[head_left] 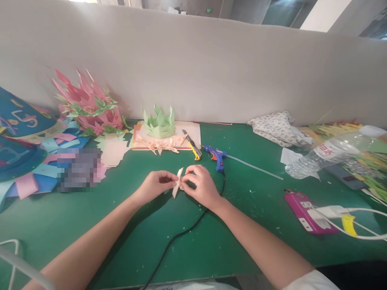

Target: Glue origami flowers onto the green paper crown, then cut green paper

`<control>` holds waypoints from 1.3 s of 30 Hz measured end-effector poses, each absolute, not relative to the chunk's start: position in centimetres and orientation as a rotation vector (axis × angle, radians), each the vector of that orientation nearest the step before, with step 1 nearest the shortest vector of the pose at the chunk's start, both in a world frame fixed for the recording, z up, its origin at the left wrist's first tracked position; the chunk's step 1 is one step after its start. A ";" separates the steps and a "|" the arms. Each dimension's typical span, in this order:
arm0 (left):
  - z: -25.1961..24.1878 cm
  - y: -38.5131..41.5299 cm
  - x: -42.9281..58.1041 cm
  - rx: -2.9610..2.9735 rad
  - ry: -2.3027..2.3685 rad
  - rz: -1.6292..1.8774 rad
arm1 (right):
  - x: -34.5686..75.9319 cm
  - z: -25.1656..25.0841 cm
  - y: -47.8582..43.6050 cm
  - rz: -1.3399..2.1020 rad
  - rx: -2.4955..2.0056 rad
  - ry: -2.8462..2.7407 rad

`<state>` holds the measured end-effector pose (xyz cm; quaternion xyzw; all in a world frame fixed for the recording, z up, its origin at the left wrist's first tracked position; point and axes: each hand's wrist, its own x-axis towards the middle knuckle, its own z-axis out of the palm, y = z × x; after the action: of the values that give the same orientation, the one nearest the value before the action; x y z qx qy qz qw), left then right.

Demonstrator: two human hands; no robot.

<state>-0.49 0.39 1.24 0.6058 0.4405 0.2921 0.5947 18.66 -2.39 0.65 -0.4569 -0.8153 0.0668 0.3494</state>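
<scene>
Between my two hands is a small folded piece of cream paper (pixel 177 186), held above the green table. My left hand (pixel 155 185) pinches its left side between thumb and fingers. My right hand (pixel 202 186) pinches it from the right, fingertips close to those of the left; part of the paper is hidden there. Just beyond my hands lie a yellow utility knife (pixel 193 147) and a blue hot glue gun (pixel 217 156) with a glue stick (pixel 256 165) in its rear. A light green paper crown (pixel 159 123) stands farther back, with folded peach paper pieces (pixel 159 145) before it.
Pink paper crowns (pixel 90 104) and blue decorated hats (pixel 24 121) stand at the left, near cut paper sheets (pixel 113 151). On the right lie a plastic bottle (pixel 332 153), a purple power strip (pixel 308 213) and a patterned cloth (pixel 278 127). A black cord (pixel 181 233) crosses the table (pixel 133 249).
</scene>
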 end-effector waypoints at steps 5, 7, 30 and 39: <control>1.1 0.3 -0.7 1.554 1.077 0.656 | 18.6 0.6 -2.4 0.182 -1.176 -2.132; 1.1 0.2 -0.7 1.706 1.132 0.640 | 18.5 0.6 -2.4 0.196 -1.176 -2.163; 2.6 0.0 -0.8 2.489 0.826 0.599 | 18.7 0.3 -2.2 0.222 -1.197 -2.236; 2.6 -0.3 -0.8 2.384 0.935 0.609 | 18.5 0.4 -2.3 0.242 -1.175 -2.228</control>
<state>-0.79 -0.27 2.60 0.8765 0.3438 0.2239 0.2517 18.48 -2.35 0.36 -0.4430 -0.8396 0.0912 0.3010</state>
